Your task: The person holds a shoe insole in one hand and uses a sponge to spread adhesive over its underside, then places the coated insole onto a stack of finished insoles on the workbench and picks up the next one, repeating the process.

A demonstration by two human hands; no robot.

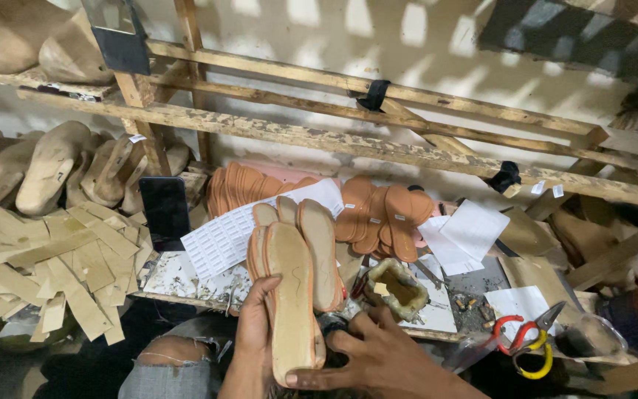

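My left hand (254, 325) grips a fanned stack of tan shoe insoles (293, 284), held upright in the lower middle of the view. The front insole faces me and shows a faint stitched outline. My right hand (367, 358) reaches in from the lower right, its thumb and fingertips pinching the bottom end of that front insole. Behind the stack, orange-brown insoles (382, 214) lie piled on the workbench.
A glue-caked pot (400, 288) sits just right of the stack. Red-and-yellow-handled pliers (526, 340) lie at the lower right. A dark phone (164, 210), a white label sheet (223, 240), cardboard strips (60, 266) and wooden shoe lasts (53, 166) fill the left. Wooden rack beams (378, 148) cross overhead.
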